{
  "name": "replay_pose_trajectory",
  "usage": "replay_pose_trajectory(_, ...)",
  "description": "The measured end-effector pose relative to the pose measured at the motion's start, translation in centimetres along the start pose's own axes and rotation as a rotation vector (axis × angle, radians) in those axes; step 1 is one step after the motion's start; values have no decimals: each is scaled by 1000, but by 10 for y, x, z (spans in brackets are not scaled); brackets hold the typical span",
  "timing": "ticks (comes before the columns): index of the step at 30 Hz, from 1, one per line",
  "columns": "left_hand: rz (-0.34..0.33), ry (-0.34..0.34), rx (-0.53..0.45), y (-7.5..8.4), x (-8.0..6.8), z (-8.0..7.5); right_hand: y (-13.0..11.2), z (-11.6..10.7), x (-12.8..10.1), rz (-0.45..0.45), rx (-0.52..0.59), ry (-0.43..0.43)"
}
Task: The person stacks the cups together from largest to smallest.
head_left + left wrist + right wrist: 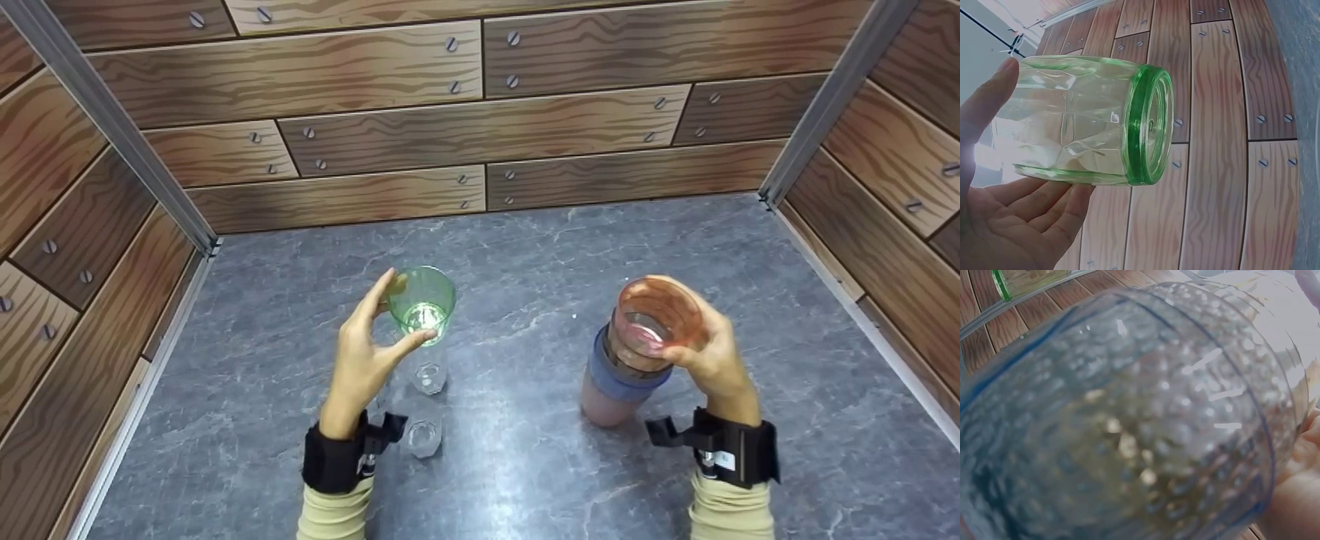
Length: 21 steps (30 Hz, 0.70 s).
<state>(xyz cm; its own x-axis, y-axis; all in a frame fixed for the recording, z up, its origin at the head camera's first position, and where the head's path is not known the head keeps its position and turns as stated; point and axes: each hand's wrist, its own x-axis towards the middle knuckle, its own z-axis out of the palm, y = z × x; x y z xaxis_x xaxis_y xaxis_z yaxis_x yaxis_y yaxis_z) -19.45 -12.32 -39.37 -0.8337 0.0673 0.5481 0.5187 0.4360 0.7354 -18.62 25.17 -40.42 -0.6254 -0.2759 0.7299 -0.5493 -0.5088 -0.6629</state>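
My left hand (362, 352) pinches a green transparent glass (424, 300) between thumb and fingers, above the table. In the left wrist view the glass (1084, 121) lies sideways across the picture, its thick base to the right. My right hand (709, 352) grips an orange-red transparent cup (660, 315) at the top of a stack. Below it come a clear brownish cup (637, 356), a blue cup (622, 375) and a pinkish one (606, 405). Dimpled walls of the stack (1145, 410) fill the right wrist view. Whether its bottom touches the table, I cannot tell.
Two clear glasses, a farther one (429, 377) and a nearer one (424, 437), stand on the table by my left wrist. The grey marbled tabletop (517, 300) is enclosed by wood-patterned walls (480, 120) at the back and both sides.
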Motion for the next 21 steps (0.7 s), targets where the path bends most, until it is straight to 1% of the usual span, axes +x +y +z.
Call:
replay_pose_trajectory(6,6,-9,-18,4,-2,5,-1,1,0,9,-7,14)
replay_pose_trajectory(13,15,-35,-36,9,-3,11,0,2,1,-15,27,6)
replay_pose_trajectory(21,24,-51,-58,14,-4,16,0,2,1,-6,9,8)
